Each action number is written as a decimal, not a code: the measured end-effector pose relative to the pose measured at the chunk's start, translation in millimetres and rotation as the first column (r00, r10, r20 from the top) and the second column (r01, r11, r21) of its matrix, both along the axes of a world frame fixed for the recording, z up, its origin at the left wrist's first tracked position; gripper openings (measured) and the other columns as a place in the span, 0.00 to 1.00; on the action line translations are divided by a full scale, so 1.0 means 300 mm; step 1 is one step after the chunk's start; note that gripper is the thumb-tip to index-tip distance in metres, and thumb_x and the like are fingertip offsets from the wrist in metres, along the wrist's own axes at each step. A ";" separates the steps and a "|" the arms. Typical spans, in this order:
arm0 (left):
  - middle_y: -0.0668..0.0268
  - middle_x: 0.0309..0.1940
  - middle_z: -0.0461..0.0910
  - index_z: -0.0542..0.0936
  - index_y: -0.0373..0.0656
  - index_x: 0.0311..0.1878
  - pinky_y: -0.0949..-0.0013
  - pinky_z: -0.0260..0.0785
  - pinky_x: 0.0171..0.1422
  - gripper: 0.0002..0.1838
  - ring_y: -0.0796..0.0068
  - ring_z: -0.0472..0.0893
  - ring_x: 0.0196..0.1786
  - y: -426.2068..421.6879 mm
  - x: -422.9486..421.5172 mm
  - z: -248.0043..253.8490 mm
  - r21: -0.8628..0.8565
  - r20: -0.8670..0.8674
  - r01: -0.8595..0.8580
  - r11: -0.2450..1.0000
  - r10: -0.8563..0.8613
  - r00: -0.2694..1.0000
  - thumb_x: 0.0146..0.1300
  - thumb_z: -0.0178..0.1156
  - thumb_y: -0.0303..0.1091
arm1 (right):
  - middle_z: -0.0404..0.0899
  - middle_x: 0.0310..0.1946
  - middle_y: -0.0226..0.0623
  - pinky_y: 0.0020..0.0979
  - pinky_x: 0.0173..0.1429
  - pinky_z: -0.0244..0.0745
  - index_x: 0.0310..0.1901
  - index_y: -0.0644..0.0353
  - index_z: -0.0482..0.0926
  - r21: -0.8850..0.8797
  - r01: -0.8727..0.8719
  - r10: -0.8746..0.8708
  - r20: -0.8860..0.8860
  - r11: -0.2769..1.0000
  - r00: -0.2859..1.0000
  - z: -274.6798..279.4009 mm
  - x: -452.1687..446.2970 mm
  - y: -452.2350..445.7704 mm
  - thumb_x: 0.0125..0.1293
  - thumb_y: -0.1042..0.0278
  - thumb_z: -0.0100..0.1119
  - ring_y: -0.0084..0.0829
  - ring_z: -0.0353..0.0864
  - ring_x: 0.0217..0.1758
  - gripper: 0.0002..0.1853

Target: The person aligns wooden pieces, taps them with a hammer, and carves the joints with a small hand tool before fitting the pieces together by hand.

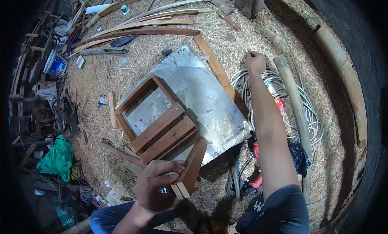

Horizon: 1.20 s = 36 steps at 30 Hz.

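Left grip (157,184), wooden piece (195,163) at fingertips

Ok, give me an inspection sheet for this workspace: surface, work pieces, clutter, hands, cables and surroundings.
Surface: worn silvery board amid wood shavings.
Work pieces: slatted wooden frame on the board; loose wooden piece near it.
Clutter: wood strips beyond the board; green bag far left.
Hands: left hand at the wooden piece, right hand stretched forward; both grips unclear.
Cables: coiled cable right of the board.
Surroundings: dark wall at right.
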<state>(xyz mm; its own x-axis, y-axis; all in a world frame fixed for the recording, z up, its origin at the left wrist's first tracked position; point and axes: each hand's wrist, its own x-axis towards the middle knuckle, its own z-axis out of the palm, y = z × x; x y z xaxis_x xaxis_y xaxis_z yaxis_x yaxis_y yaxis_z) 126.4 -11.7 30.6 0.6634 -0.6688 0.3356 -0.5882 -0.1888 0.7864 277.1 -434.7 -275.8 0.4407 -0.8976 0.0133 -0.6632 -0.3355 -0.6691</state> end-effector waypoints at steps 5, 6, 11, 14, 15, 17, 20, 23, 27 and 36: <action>0.50 0.50 0.84 0.77 0.38 0.52 0.59 0.81 0.50 0.30 0.50 0.88 0.50 -0.016 0.004 0.006 0.005 0.031 0.025 1.000 -0.026 0.999 0.46 0.81 0.23 | 0.91 0.42 0.44 0.34 0.48 0.81 0.52 0.54 0.90 -0.015 -0.283 0.277 0.253 0.959 0.927 -0.093 -0.049 -0.070 0.70 0.61 0.68 0.34 0.90 0.41 0.13; 0.49 0.50 0.84 0.77 0.37 0.52 0.59 0.81 0.51 0.29 0.50 0.88 0.50 -0.023 0.010 0.016 0.025 0.070 0.023 0.999 -0.025 0.997 0.47 0.81 0.23 | 0.91 0.42 0.44 0.34 0.48 0.81 0.52 0.54 0.90 -0.031 -0.285 0.283 0.264 0.958 0.922 -0.117 -0.055 -0.084 0.70 0.61 0.68 0.34 0.90 0.41 0.13; 0.51 0.51 0.84 0.78 0.38 0.54 0.57 0.80 0.54 0.30 0.53 0.87 0.52 -0.049 0.019 0.000 0.008 0.068 -0.035 0.999 0.034 0.997 0.46 0.79 0.22 | 0.89 0.40 0.44 0.32 0.49 0.81 0.54 0.63 0.88 0.204 -0.513 0.382 0.458 0.834 0.803 0.123 -0.241 0.033 0.69 0.73 0.67 0.34 0.88 0.42 0.14; 0.54 0.50 0.84 0.79 0.40 0.54 0.59 0.78 0.55 0.27 0.55 0.86 0.52 -0.078 0.034 0.030 -0.050 0.142 0.039 0.998 -0.032 0.989 0.49 0.78 0.23 | 0.89 0.43 0.44 0.30 0.51 0.80 0.55 0.62 0.87 0.049 -0.527 0.452 0.453 0.848 0.769 0.402 -0.367 0.187 0.68 0.70 0.68 0.31 0.87 0.44 0.15; 0.54 0.49 0.84 0.79 0.39 0.53 0.59 0.78 0.55 0.25 0.55 0.86 0.51 -0.083 0.030 0.045 -0.027 0.120 0.030 0.999 -0.026 0.992 0.52 0.77 0.24 | 0.89 0.42 0.44 0.29 0.51 0.79 0.55 0.62 0.88 -0.102 -0.530 0.509 0.474 0.842 0.718 0.416 -0.389 0.203 0.68 0.69 0.70 0.28 0.86 0.44 0.16; 0.55 0.50 0.84 0.80 0.37 0.54 0.62 0.79 0.57 0.22 0.61 0.86 0.53 -0.076 0.030 0.053 -0.004 0.040 0.021 1.000 -0.021 0.999 0.57 0.76 0.26 | 0.89 0.43 0.44 0.30 0.51 0.79 0.54 0.62 0.88 -0.048 -0.582 0.536 0.458 0.812 0.709 0.522 -0.462 0.245 0.68 0.68 0.70 0.28 0.86 0.42 0.15; 0.55 0.51 0.84 0.80 0.36 0.54 0.64 0.81 0.59 0.21 0.66 0.87 0.53 -0.059 0.016 0.052 -0.040 -0.069 0.015 0.999 -0.017 0.997 0.59 0.77 0.27 | 0.84 0.40 0.36 0.25 0.44 0.78 0.55 0.67 0.87 0.059 -0.643 0.570 0.406 0.764 0.714 0.747 -0.579 0.347 0.73 0.72 0.66 0.21 0.83 0.37 0.13; 0.54 0.49 0.85 0.79 0.37 0.54 0.63 0.81 0.58 0.20 0.62 0.88 0.52 -0.029 -0.017 0.076 -0.037 -0.105 -0.042 0.998 0.038 0.994 0.61 0.75 0.29 | 0.85 0.42 0.35 0.25 0.45 0.78 0.55 0.67 0.87 0.177 -0.704 0.511 0.571 0.688 0.643 0.885 -0.655 0.459 0.75 0.69 0.64 0.23 0.83 0.38 0.14; 0.51 0.47 0.84 0.77 0.38 0.56 0.58 0.79 0.50 0.22 0.55 0.88 0.48 0.002 -0.058 0.081 0.014 0.015 -0.021 1.000 0.021 1.000 0.64 0.73 0.34 | 0.86 0.45 0.35 0.26 0.48 0.79 0.58 0.67 0.84 0.203 -0.762 0.527 0.613 0.615 0.589 1.079 -0.743 0.639 0.75 0.69 0.63 0.22 0.83 0.42 0.14; 0.54 0.42 0.84 0.76 0.39 0.50 0.59 0.75 0.44 0.23 0.55 0.84 0.40 0.002 -0.072 0.032 -0.083 0.125 -0.082 0.993 0.092 0.988 0.58 0.76 0.38 | 0.87 0.44 0.33 0.26 0.54 0.80 0.61 0.64 0.81 0.070 -0.805 0.623 0.595 0.589 0.508 1.245 -0.887 0.768 0.70 0.77 0.64 0.20 0.84 0.46 0.18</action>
<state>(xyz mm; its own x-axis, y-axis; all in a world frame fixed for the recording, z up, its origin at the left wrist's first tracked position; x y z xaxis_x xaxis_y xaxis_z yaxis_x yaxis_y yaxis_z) 105.0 -11.2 40.1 0.6659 -0.5788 0.4707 -0.6694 -0.1851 0.7194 11.1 -204.5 97.6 0.9423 -0.2608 0.2100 0.1387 -0.2669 -0.9537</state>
